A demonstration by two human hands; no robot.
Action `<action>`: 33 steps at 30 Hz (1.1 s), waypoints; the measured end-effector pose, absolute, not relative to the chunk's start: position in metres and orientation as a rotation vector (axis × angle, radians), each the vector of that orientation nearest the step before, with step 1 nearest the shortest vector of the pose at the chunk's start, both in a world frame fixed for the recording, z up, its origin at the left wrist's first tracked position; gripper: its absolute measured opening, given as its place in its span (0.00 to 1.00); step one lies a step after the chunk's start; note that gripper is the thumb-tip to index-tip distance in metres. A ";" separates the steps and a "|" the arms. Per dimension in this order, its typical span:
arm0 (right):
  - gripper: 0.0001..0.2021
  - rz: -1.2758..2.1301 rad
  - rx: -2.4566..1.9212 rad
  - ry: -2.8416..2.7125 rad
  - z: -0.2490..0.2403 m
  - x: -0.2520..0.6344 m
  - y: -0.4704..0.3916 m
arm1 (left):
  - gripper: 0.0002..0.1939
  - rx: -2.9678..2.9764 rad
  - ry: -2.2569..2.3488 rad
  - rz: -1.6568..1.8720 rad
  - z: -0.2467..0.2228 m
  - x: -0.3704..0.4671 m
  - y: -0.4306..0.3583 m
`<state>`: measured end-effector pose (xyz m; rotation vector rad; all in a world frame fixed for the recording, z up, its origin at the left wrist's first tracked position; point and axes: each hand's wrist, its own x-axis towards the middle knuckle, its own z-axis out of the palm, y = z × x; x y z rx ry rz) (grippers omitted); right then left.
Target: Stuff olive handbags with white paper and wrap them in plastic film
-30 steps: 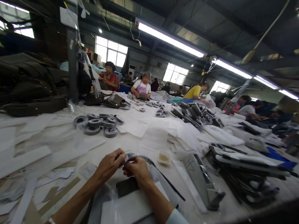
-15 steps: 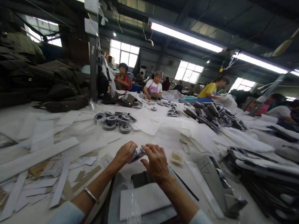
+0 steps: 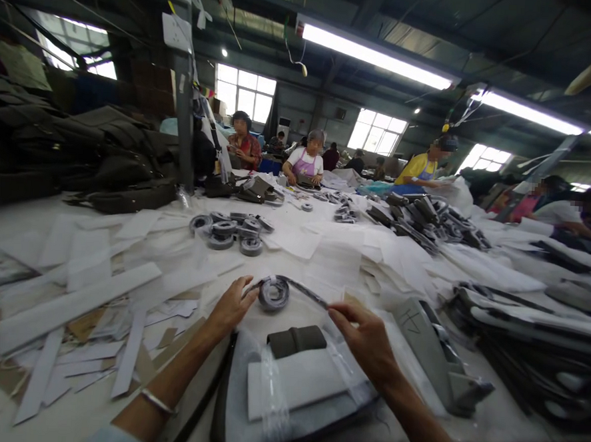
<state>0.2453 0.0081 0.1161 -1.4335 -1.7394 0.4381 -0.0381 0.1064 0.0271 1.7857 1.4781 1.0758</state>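
A dark rolled-up strap (image 3: 274,293) with a pale shiny band at its top is between my hands, above the table. My left hand (image 3: 231,305) has its thumb and fingers closed on the strap just left of the coil. A length of the strap arches off to the right, and its end is pinched in my right hand (image 3: 361,328). Below my hands lies a grey bag piece (image 3: 297,340) under clear plastic, with a white foam sheet (image 3: 295,391) in front of it.
Several coiled straps (image 3: 223,228) are heaped further back. White strips and card scraps (image 3: 80,301) cover the left side. At right stand a grey tape dispenser (image 3: 425,349) and a dark stack of pieces (image 3: 532,355). Co-workers (image 3: 305,163) sit across the table.
My right hand has moved right and toward me, drawing a length of strap off the coil. My left hand has shifted slightly left and down. The coil now shows face-on.
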 end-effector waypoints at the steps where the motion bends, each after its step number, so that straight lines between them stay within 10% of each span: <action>1: 0.14 0.614 -1.522 -1.630 0.113 0.260 -0.009 | 0.28 1.786 1.478 1.065 0.022 -0.039 0.104; 10: 0.35 1.595 -1.695 -0.914 0.005 0.294 -0.115 | 0.35 1.832 1.480 1.036 0.006 -0.036 0.097; 33: 0.19 1.479 -1.125 -0.327 0.032 0.179 0.005 | 0.24 1.782 1.384 1.189 0.003 -0.044 0.086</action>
